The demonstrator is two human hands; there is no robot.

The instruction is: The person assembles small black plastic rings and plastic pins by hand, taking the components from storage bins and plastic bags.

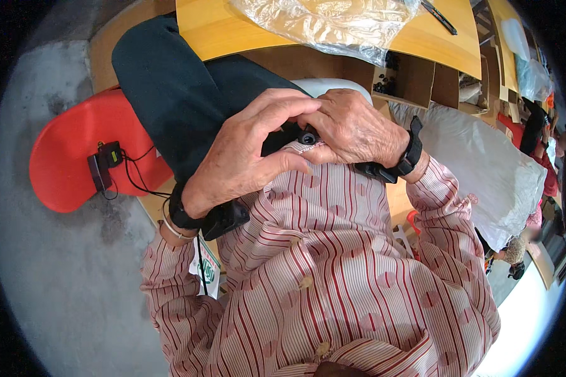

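Small black part [308, 136] mostly hidden between both hands (its shape unclear).

The person wears a loose, long-sleeved shirt [333, 264] of pale pink cloth with thin dark-red stripes, faint rosy blotches and small light buttons down the front, over dark trousers [176, 94]. Each wrist carries a black strap with a chunky black device on it, on the left wrist [198, 217] alongside a thin pale bangle [173, 231] at the cuff, on the right wrist [407, 154] just above the sleeve. A thin black cable [202, 270] hangs from the left-wrist device.
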